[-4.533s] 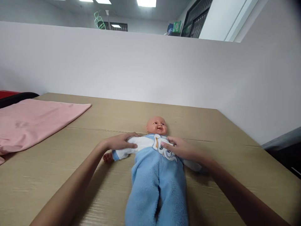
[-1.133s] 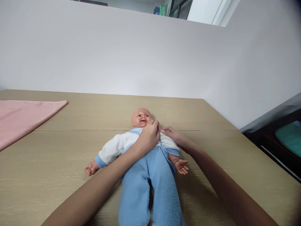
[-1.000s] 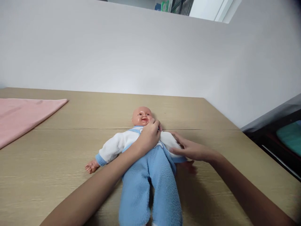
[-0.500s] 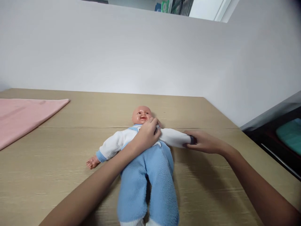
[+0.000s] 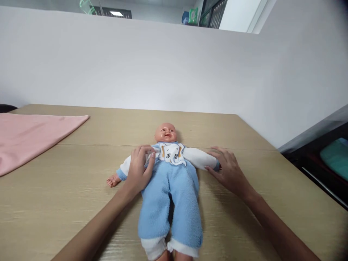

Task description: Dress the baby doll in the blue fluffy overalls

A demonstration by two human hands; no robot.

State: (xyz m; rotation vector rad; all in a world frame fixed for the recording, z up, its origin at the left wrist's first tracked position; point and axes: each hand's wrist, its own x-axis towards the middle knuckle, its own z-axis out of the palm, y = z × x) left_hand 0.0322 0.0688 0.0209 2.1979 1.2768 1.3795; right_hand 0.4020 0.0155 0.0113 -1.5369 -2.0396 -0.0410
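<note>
A baby doll point(image 5: 170, 192) lies face up on the wooden table, its head away from me. It wears a blue fleece suit with white sleeves and an elephant face point(image 5: 172, 154) on the chest. My left hand point(image 5: 140, 168) rests on the sleeve at the picture's left, thumb and fingers apart. At the other sleeve's blue cuff point(image 5: 217, 166) is my right hand point(image 5: 228, 170), its fingers spread above and its thumb below. The doll's hand on that side is hidden behind mine; the opposite doll hand point(image 5: 113, 180) shows palm up.
A pink cloth point(image 5: 35, 139) lies flat on the table point(image 5: 81, 203) at the left. Behind the table rises a white wall point(image 5: 152, 65) with an opening above it. At the right, beyond the table's edge, stands a dark-framed thing with a teal surface point(image 5: 335, 157).
My left hand has moved left from the doll's chest to its sleeve, uncovering the elephant face. My right hand's fingers have spread at the cuff. The view has tilted up slightly.
</note>
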